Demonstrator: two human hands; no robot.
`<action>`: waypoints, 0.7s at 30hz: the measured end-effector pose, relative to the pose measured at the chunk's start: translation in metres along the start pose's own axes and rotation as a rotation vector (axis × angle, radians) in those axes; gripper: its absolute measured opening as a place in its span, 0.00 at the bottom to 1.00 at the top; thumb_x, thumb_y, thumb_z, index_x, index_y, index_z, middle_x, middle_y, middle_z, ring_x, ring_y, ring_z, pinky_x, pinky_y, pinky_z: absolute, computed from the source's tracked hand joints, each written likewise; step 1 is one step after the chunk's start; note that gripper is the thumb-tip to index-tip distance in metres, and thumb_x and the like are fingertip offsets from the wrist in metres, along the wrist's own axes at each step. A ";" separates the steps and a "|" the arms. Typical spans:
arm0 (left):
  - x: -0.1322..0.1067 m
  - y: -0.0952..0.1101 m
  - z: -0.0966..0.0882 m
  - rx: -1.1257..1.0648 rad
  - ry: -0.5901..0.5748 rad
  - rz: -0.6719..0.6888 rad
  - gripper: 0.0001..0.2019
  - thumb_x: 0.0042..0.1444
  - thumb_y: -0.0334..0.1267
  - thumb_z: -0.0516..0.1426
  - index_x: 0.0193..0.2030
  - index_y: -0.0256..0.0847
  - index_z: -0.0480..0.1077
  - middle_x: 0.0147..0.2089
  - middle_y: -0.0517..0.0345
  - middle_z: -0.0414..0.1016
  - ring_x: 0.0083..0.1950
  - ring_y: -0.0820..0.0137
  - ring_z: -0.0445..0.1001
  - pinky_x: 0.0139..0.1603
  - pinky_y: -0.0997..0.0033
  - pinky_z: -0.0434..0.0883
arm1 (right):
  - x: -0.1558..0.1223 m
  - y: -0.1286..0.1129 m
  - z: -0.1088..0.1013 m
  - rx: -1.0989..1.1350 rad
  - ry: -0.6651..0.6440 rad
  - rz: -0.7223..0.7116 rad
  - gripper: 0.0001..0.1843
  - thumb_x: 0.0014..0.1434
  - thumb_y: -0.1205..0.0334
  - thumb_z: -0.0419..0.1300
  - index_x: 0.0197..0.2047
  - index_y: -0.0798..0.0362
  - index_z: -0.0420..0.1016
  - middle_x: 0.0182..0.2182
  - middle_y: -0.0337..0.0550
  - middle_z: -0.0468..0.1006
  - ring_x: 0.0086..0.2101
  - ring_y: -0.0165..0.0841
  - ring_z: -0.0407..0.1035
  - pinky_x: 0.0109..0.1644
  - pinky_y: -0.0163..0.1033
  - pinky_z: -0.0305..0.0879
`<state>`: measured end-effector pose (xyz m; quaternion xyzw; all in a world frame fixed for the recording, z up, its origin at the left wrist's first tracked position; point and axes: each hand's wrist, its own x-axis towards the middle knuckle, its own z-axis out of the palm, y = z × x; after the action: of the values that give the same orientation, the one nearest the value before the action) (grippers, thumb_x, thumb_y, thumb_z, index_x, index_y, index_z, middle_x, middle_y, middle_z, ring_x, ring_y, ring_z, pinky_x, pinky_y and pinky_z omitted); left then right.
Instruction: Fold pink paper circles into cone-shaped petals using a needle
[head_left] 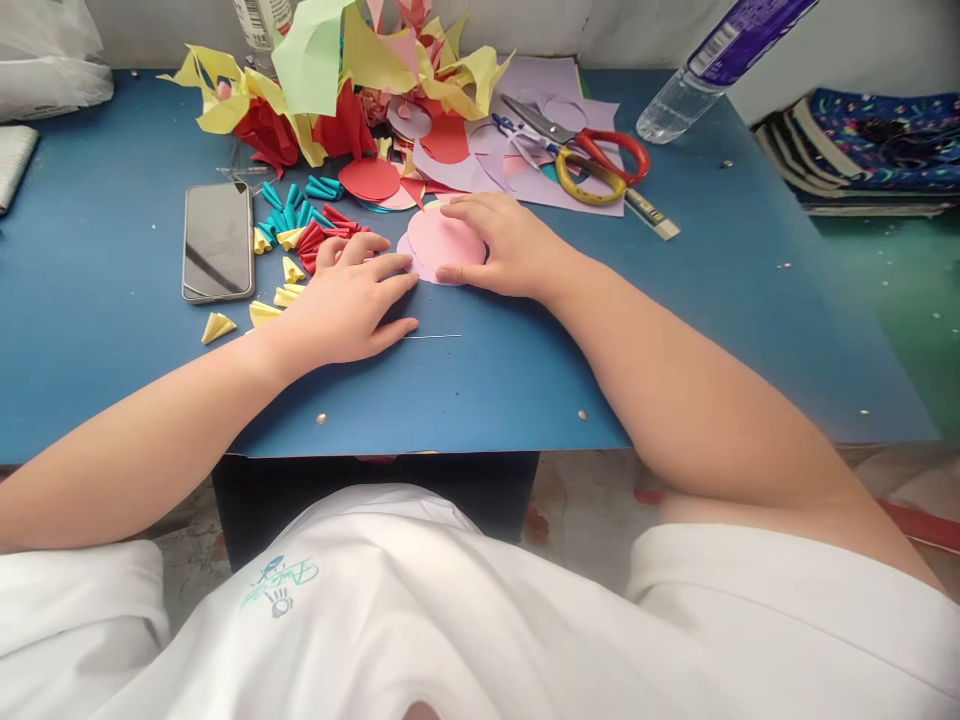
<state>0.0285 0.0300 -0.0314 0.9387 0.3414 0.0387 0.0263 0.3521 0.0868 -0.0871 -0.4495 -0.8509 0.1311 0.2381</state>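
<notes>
My left hand [349, 300] lies flat on the blue table [112, 350] with its fingers stretched toward a pink paper circle [442, 242], the fingertips at its left edge. My right hand [510, 245] rests on the circle's right side, fingers curved over it and pressing it down. Small folded paper cones [300, 225] in teal, red and yellow lie just left of my left hand.
A phone [217, 240] lies face up at the left. A heap of paper scraps [337, 80] sits at the back, with scissors [581, 150] on lilac sheets, a ruler [652, 215] and a plastic bottle [705, 65] to the right. A thin needle [431, 336] lies near the front.
</notes>
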 end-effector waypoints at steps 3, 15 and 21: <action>0.000 -0.003 -0.001 -0.006 0.022 -0.016 0.31 0.80 0.63 0.50 0.81 0.57 0.75 0.86 0.56 0.73 0.87 0.41 0.63 0.85 0.24 0.61 | -0.002 -0.002 -0.008 0.001 -0.025 0.021 0.57 0.66 0.13 0.64 0.84 0.42 0.73 0.84 0.50 0.71 0.83 0.60 0.63 0.90 0.75 0.56; 0.000 -0.002 -0.005 -0.016 0.028 0.017 0.29 0.78 0.59 0.58 0.77 0.49 0.80 0.83 0.39 0.76 0.85 0.31 0.67 0.82 0.21 0.63 | -0.005 -0.004 -0.009 0.024 -0.074 -0.011 0.61 0.57 0.16 0.75 0.85 0.32 0.70 0.85 0.44 0.70 0.84 0.66 0.60 0.89 0.82 0.57; 0.000 -0.005 -0.008 -0.012 -0.030 0.027 0.34 0.79 0.63 0.55 0.81 0.48 0.76 0.85 0.45 0.74 0.87 0.32 0.60 0.84 0.22 0.56 | -0.006 -0.009 0.002 -0.017 -0.099 0.008 0.56 0.67 0.25 0.72 0.88 0.42 0.68 0.87 0.52 0.67 0.85 0.68 0.58 0.90 0.82 0.54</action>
<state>0.0246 0.0342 -0.0243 0.9435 0.3282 0.0272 0.0364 0.3473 0.0767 -0.0869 -0.4479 -0.8610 0.1467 0.1913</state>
